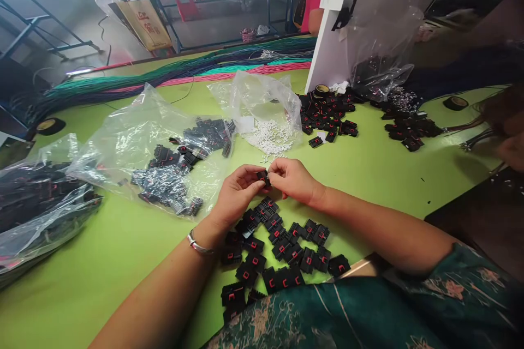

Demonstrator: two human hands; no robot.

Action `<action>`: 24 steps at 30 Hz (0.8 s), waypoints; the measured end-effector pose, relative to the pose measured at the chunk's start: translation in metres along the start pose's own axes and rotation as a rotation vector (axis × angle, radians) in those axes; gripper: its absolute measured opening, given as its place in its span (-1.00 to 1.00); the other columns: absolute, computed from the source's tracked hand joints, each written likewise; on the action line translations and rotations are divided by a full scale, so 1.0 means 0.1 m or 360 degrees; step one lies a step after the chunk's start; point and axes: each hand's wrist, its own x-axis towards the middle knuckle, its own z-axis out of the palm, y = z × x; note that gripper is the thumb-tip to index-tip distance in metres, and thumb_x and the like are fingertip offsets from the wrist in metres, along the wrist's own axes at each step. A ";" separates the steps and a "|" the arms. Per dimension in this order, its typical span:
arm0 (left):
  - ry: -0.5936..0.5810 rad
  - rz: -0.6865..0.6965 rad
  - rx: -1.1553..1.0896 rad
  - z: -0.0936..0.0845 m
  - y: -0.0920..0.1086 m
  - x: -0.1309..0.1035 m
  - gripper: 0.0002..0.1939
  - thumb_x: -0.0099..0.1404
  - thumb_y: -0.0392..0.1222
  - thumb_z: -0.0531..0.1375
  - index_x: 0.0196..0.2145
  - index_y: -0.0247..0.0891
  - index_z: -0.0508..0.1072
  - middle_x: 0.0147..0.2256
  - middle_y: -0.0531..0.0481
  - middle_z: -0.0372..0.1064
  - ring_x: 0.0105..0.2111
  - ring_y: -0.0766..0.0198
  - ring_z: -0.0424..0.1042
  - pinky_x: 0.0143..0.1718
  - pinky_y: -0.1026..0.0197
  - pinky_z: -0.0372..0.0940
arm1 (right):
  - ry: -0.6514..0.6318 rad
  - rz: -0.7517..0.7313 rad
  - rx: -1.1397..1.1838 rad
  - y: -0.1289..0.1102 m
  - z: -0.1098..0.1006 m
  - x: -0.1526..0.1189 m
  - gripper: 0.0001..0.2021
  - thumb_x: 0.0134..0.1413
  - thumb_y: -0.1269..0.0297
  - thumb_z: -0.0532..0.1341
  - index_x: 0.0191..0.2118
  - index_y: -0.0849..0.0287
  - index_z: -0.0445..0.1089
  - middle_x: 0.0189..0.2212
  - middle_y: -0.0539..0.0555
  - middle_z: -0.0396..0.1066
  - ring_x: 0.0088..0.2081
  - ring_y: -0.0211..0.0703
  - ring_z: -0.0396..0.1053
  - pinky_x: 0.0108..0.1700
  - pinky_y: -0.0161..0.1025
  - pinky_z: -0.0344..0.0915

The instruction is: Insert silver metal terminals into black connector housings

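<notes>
Connector housing [264, 176], small and black, sits above the green table [368, 174], pinched between both hands so the fingers can work on it. Left hand [235, 196] grips it from one side, right hand [292, 180] from the other. Just below lies a pile of black connectors [278, 253] with red clips, near for reach. Clear bags [164, 158] keep more parts at the left.

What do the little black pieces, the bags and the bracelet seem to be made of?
Black pieces: likely moulded plastic, matt, with red inserts. Bags: thin clear plastic film, crinkled and glossy. Bracelet on the left wrist: apparently metal, silvery and shiny.
</notes>
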 end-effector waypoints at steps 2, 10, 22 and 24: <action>0.0029 0.0038 0.0049 0.01 -0.02 0.00 -0.71 0.07 -0.22 0.41 -0.24 -0.29 0.47 -0.34 0.01 0.53 -0.38 0.32 0.51 -0.29 0.25 0.45 | 0.0056 -0.0110 -0.0199 0.02 0.01 0.03 -0.95 -0.08 0.36 0.14 -0.50 0.17 0.26 -0.63 -0.11 0.21 -0.62 -0.37 0.15 -0.59 -0.39 0.09; -0.0047 -0.0066 -0.0176 -0.03 0.00 0.01 -0.66 0.10 -0.23 0.40 -0.18 -0.27 0.44 -0.33 0.01 0.53 -0.40 0.32 0.52 -0.28 0.24 0.45 | 0.0051 -0.0096 -0.0074 -0.04 0.01 0.03 -0.92 -0.03 0.36 0.13 -0.48 0.20 0.29 -0.61 -0.10 0.26 -0.63 -0.40 0.14 -0.59 -0.40 0.09; -0.0095 -0.0098 -0.0211 -0.04 -0.01 0.01 -0.64 0.12 -0.24 0.39 -0.14 -0.25 0.42 -0.31 0.00 0.54 -0.38 0.31 0.55 -0.24 0.23 0.46 | -0.0042 0.0113 0.0186 -0.10 -0.02 -0.02 -0.94 -0.01 0.38 0.15 -0.46 0.20 0.30 -0.64 -0.11 0.30 -0.73 -0.40 0.19 -0.69 -0.40 0.17; -0.0054 -0.0072 -0.0146 -0.02 -0.01 0.00 -0.65 0.10 -0.23 0.40 -0.17 -0.26 0.43 -0.34 0.01 0.54 -0.41 0.32 0.53 -0.28 0.24 0.46 | 0.0018 0.0031 0.0023 -0.05 0.00 -0.01 -0.96 -0.03 0.38 0.15 -0.45 0.20 0.31 -0.61 -0.11 0.29 -0.69 -0.40 0.19 -0.66 -0.40 0.13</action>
